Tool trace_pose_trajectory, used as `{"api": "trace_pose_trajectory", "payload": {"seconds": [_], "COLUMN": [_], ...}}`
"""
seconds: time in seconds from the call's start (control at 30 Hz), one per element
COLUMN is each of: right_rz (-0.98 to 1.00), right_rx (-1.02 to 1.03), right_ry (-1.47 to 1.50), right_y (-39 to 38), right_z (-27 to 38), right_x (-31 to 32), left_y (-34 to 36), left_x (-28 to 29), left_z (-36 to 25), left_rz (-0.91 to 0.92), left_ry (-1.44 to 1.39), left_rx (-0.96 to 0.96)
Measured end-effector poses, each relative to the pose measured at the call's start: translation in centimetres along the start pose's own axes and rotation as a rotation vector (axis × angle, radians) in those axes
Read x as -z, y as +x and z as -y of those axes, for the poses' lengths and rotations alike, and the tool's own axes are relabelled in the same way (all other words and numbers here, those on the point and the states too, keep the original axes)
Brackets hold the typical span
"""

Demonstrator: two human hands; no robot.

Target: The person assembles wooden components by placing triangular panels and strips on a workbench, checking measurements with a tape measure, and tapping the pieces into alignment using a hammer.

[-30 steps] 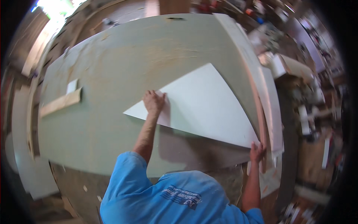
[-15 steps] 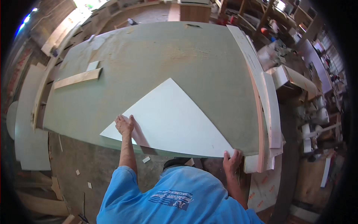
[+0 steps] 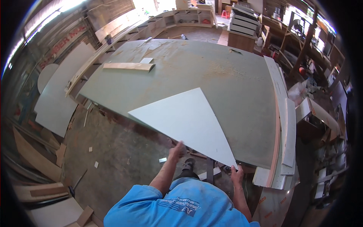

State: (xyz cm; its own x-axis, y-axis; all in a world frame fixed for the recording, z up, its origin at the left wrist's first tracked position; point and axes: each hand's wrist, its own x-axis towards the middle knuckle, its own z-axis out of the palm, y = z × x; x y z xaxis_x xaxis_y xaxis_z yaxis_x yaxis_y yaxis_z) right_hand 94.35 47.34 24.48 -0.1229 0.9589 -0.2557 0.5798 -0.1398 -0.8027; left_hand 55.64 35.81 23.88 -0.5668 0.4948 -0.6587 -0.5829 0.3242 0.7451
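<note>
A white triangular panel point(image 3: 185, 117) lies over the near edge of a large grey-green worktable point(image 3: 234, 83). One corner points away from me, another to the left, and the third hangs past the table's near edge on the right. My left hand point(image 3: 176, 150) is closed on the panel's long near edge, around its middle; the fingers are slightly blurred and partly hidden. My right hand point(image 3: 237, 175) pinches the right corner, its thumb on top.
A wooden strip point(image 3: 128, 67) and a small white offcut point(image 3: 146, 60) lie on the table's far left. Long white and wooden strips point(image 3: 281, 113) line its right side. Scraps point(image 3: 96, 164) dot the floor. A curved shelf unit point(image 3: 174, 19) stands beyond the table.
My left hand has moved from the panel's top near the left corner to its long near edge. The panel has turned slightly, and my view has swung left and up.
</note>
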Motion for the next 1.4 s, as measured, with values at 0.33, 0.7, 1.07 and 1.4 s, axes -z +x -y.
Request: {"api": "trace_pose_trajectory", "payload": {"seconds": [0.33,0.7,1.07,1.4], "right_rz": [0.229,0.722,-0.388,-0.608], "right_rx": [0.034,0.225,-0.024,-0.226], "right_ry": [0.045,0.155,0.184,-0.495], "right_y": [-3.8,-4.0,2.2,13.0], "right_z": [4.0,22.6,3.2,-3.1], "right_x": [-11.5,-23.5,3.8,33.7], "left_y": [9.1,22.6,13.8,2.6], "left_x": [5.6,31.2,26.6,12.2], "left_z": [2.1,-18.9,1.2,19.6], "left_rz": [0.084,-0.31,-0.191,0.324], "left_ry": [0.189,-0.118,-0.105,1.419], "left_rx": [-0.076,-0.093,-0.025,0.109]}}
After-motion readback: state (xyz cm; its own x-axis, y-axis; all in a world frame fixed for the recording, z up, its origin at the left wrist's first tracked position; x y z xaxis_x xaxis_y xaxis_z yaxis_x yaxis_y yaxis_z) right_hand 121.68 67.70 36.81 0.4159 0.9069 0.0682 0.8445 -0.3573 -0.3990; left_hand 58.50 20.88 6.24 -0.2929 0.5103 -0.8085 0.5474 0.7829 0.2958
